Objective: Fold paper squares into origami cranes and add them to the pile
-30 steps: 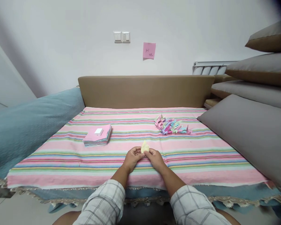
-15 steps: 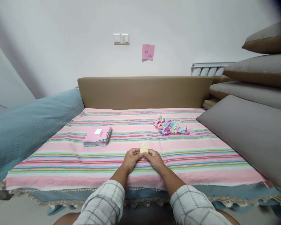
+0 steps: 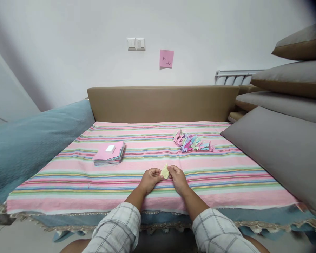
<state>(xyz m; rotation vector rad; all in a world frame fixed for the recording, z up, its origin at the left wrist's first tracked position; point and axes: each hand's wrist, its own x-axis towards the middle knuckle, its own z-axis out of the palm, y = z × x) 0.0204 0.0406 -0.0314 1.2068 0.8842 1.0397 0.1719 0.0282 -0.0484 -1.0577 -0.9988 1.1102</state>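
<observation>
A small piece of folded pale yellow paper (image 3: 164,172) is pinched between my two hands, just above the striped cloth. My left hand (image 3: 150,179) closes its thumb and fingers on the paper's lower left edge. The thumb and forefinger of my right hand (image 3: 178,178) grip its right side near the upper corner. Beyond my hands, to the right, lies a heap of folded paper cranes (image 3: 192,142) in pink, purple, blue and pale green. On the left is a stack of coloured paper squares (image 3: 107,156) with a small white block (image 3: 110,149) on top.
The striped cloth (image 3: 68,182) covers the seat in front of me. Grey-brown cushions (image 3: 281,151) are piled on the right. A blue-covered armrest (image 3: 42,140) borders the left, and a brown backrest (image 3: 163,104) the rear. A pink note (image 3: 166,58) is stuck on the wall.
The yellow paper has turned and shifted slightly right and down. My right hand's pinch has moved up to its upper right side; my left hand has turned a little.
</observation>
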